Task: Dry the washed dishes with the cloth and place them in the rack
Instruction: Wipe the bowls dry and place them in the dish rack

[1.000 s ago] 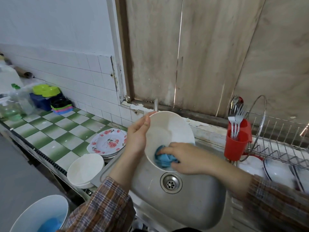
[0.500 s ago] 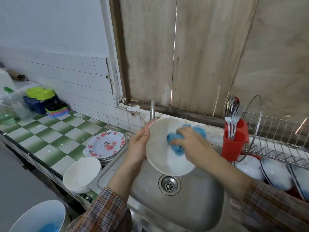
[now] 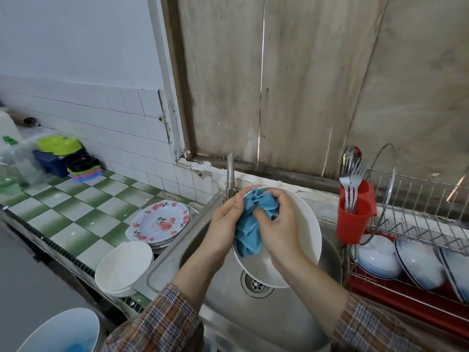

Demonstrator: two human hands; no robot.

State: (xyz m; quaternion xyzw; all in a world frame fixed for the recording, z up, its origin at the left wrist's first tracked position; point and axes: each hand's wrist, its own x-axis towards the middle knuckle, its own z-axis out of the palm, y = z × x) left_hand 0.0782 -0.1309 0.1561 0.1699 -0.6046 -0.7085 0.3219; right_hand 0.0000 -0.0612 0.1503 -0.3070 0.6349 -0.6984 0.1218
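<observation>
The cloth (image 3: 250,224) has slid to the bowl's (image 3: 304,229) rim at eleven o'clock. The right hand (image 3: 279,232) bunches it; the left hand (image 3: 223,224) grips the rim at nine. The bowl tilts over the sink (image 3: 291,313), with the rack (image 3: 418,219) at three. Its wet rim could slip.

At mid-frame the bowl (image 3: 305,235) hangs over the sink (image 3: 266,316), with the cloth (image 3: 250,231) in it between the left hand (image 3: 224,224) and the right hand (image 3: 283,231). The tap (image 3: 230,174) stands behind. On the desk (image 3: 76,224) at left lies a plate stack (image 3: 160,223), with stacked bowls (image 3: 124,268) below it (nearer the front edge). At right, the cutlery holder (image 3: 352,221) is just beside the rack (image 3: 418,212), which holds racked bowls (image 3: 416,264).
</observation>
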